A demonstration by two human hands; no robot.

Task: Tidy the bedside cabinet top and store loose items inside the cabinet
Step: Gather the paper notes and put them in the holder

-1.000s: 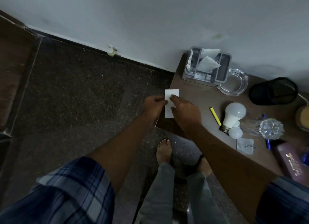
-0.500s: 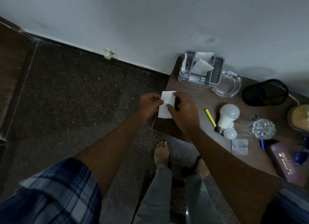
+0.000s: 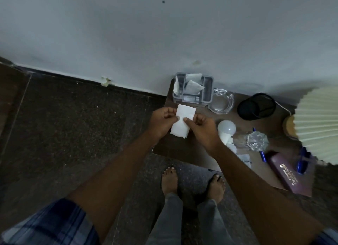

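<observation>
A folded white paper napkin point(image 3: 182, 120) is held above the left end of the brown cabinet top point(image 3: 184, 149). My left hand point(image 3: 161, 121) pinches its left edge and my right hand point(image 3: 203, 129) pinches its right edge. Just behind the napkin stands a grey organiser tray point(image 3: 206, 93) with more white napkins in it. A white light bulb point(image 3: 226, 129) lies to the right of my right hand, partly hidden by my wrist.
A glass ashtray point(image 3: 222, 103), a black mesh cup point(image 3: 256, 105), a crumpled clear wrapper point(image 3: 257, 141), blue pens point(image 3: 262, 156), a maroon case point(image 3: 285, 171) and a pleated lampshade point(image 3: 318, 124) crowd the top's right side. Dark stone floor point(image 3: 73, 131) lies left. My bare feet point(image 3: 170, 179) stand below.
Both hands have lifted the napkin off the cabinet edge and hold it up between them, tilted. The view shifted, bringing the lampshade into sight.
</observation>
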